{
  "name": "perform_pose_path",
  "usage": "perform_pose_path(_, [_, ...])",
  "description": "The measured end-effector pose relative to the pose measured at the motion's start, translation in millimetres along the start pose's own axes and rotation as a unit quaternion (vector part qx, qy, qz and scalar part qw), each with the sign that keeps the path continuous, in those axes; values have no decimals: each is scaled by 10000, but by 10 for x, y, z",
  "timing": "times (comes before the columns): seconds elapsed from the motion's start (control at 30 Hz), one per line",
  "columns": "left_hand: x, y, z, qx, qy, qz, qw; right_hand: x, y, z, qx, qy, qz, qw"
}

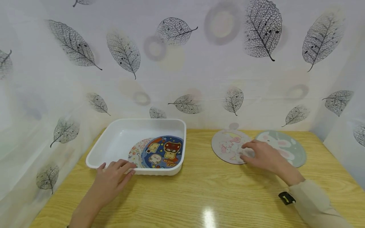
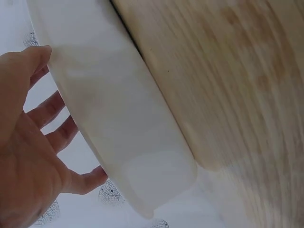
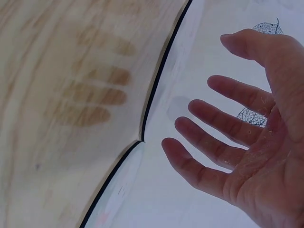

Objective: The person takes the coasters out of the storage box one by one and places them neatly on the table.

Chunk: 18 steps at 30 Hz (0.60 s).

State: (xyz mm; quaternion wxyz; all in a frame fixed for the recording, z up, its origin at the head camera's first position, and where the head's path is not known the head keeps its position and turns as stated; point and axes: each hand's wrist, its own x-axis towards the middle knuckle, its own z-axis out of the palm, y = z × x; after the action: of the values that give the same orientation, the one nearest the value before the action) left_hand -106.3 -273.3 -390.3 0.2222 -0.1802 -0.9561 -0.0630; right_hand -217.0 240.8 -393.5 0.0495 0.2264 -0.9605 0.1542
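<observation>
White tray: the tray (image 1: 168, 172) sits at the left of the wooden surface (image 1: 182, 196), and here's a blue disc (image 1: 162, 152) inside it, lapping over a floral disc (image 1: 135, 151) by the right wall.
Left grip: the left grip (image 1: 110, 180) is on the tray's near rim, thumb outside, fingers hooked over; a light pinch, by the look of it. Good steadying spot; I'd keep it just firm enough that the tray neither slides nor tips.
Pink disc: the pink disc (image 1: 226, 148) lies flat on the surface, well to the right of the tray, picture side up.
Right grip: and over it, the right grip (image 1: 263, 156), fingers and thumb well apart, holding nothing!
Rabbit disc: the grey-green rabbit disc (image 1: 297, 150) lies partly under that forearm; its rim meets the pink one's, or very nearly. One to watch: a careless scoop could nudge both.
Dark edge: the right wrist view shows it on both discs, and that's the place to take hold, I'd say. Thumb under the near edge, fingers on top, pinch; pawing at the middle would likely just push it about.
Tray's left half: bare floor there, so anything laid in should go level, clear of the blue disc.
</observation>
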Motion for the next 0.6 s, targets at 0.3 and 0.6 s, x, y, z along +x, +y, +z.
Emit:
perform_pose_path(0.3, [-7, 1, 32, 339, 326, 12, 9989, 3, -87, 25, 47, -11, -45, 10000])
perform_pose_path(0.6, [-10, 27, -7, 417, 157, -221, 9988, 14, -190, 29, 21, 87, -158, 9998])
